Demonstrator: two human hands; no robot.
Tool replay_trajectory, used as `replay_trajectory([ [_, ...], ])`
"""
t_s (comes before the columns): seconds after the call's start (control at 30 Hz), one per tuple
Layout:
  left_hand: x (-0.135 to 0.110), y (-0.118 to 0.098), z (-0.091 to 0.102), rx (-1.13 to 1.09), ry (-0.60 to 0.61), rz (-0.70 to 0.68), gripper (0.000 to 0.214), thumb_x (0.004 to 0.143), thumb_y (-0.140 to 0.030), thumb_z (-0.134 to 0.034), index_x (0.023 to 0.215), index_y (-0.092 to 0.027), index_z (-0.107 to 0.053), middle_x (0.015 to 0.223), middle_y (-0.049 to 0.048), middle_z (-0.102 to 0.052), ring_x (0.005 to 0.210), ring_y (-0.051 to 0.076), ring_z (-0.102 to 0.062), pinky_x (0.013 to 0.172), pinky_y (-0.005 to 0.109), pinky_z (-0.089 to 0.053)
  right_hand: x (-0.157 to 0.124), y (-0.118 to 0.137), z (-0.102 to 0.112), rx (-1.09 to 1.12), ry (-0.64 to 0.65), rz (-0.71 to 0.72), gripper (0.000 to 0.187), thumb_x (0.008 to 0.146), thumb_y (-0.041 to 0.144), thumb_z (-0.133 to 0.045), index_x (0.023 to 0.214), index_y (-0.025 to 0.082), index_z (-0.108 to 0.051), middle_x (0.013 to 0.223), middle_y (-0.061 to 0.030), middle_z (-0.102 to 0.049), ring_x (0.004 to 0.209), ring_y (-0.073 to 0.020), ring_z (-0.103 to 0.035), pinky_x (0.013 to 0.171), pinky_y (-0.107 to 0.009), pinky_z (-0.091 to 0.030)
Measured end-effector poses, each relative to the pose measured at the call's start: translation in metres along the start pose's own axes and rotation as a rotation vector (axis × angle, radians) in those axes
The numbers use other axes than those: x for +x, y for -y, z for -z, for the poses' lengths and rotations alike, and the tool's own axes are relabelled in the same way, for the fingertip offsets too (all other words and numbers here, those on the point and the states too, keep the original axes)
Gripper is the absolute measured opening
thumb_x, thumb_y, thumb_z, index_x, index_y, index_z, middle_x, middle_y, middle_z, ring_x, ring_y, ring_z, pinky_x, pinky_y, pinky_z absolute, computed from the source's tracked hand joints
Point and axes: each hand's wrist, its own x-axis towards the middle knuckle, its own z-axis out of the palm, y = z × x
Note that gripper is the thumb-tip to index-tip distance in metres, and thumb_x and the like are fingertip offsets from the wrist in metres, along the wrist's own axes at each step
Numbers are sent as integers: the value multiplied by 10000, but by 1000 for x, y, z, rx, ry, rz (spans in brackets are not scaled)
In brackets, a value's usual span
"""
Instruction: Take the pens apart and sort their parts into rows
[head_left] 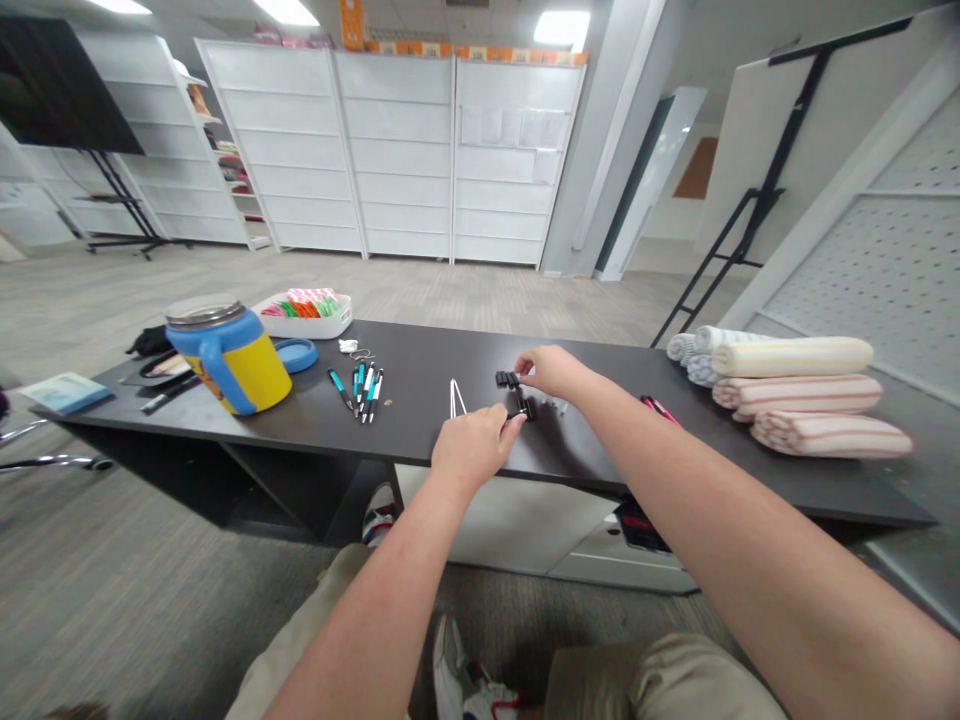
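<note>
Over the middle of the dark tabletop, my left hand point(476, 442) is closed, thumb and forefinger pinching a small slim black part point(513, 414). Its exact kind is too small to make out. My right hand point(553, 372) reaches in from the right with bent fingertips together at the end of a row of small black pieces point(507, 379); whether a piece is between them is hidden. Between the hands lie more black pieces point(529, 408). Thin white sticks point(456, 398) lie just left of my left hand. Small clear pieces point(556, 404) sit under my right wrist.
Several blue, black and white pens point(364, 390) lie left of the hands, near a yellow-blue mug point(232, 355), its blue lid point(297, 354) and a white tray point(341, 318) of colourful packets. Red pens point(660, 410) and rolled towels point(802, 390) are at right.
</note>
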Motion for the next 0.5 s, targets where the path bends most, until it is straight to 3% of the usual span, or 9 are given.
replay_trajectory([
  [0.07, 0, 1, -1, -9, -5, 0, 504, 1076, -544, -287, 976, -198, -638, 920, 94, -744, 855, 253, -733, 710, 311, -482, -16, 5, 6, 30, -82, -4, 129, 904, 277, -662, 970, 217, -757, 933, -27, -787, 823, -173, -693, 712, -260, -455],
  [0.2, -1, 2, -3, -56, -34, -16, 385, 1074, -505, -354, 1098, -197, -584, 1020, 86, -746, 891, 251, -732, 717, 320, -492, -68, 19, 9, 133, -307, 13, 394, 1051, 448, -424, 925, 214, -714, 796, -41, -737, 720, -177, -651, 681, -277, -407],
  [0.37, -2, 2, -5, -60, -33, -140, 318, 1062, -443, -423, 1194, -176, -532, 1111, 103, -709, 984, 256, -704, 790, 338, -513, -127, 32, -11, 209, -297, -15, 478, 1046, 543, -398, 776, 228, -634, 657, -18, -644, 622, -175, -584, 625, -292, -359],
  [0.5, 0, 1, -6, -18, -24, -271, 239, 1068, -369, -423, 1109, -188, -573, 1066, 91, -662, 1018, 245, -654, 860, 350, -515, -140, 29, -26, 370, -242, -27, 465, 1038, 520, -423, 753, 230, -650, 630, 0, -638, 626, -172, -597, 631, -281, -384],
])
